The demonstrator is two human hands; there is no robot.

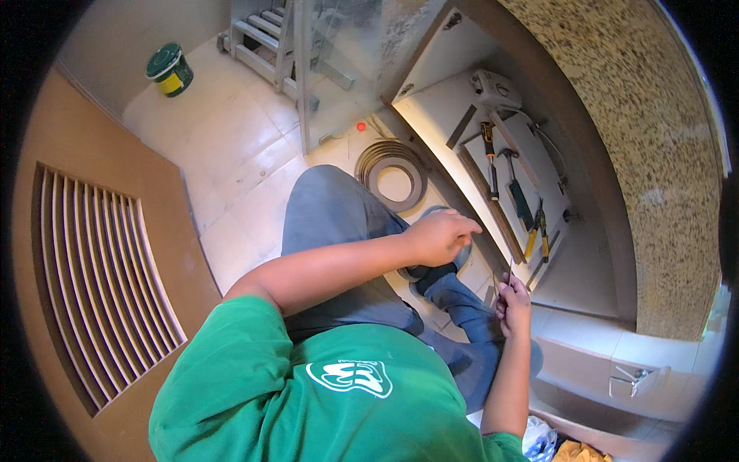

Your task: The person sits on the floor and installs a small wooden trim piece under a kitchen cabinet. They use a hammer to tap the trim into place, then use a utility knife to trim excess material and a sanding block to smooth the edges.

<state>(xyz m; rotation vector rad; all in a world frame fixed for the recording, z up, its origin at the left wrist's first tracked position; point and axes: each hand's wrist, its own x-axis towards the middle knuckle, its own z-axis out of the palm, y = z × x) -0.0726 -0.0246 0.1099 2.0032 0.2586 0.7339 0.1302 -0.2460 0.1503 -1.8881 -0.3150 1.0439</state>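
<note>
My left hand [446, 237] is raised over my lower leg at the cabinet's front edge, fingers loosely bent and apart, with nothing visible in them. Lower and to the right, my right hand [512, 300] grips a thin strip-like item [508, 273], too small to identify surely. A coil of brown banding [419, 181] lies on the floor beyond my legs. Inside the open cabinet, a black-and-orange handled hammer [488, 138], a green-handled hammer [519, 200] and yellow-handled snips [533, 239] lie on white boards beside a long brown strip [485, 200].
A louvred wooden door [77, 146] stands at left. A green bucket [173, 77], metal step ladder [258, 46] and glass panel [339, 46] are at the back. A speckled stone surface [647, 138] borders the cabinet on the right; bags [581, 450] lie at the lower right.
</note>
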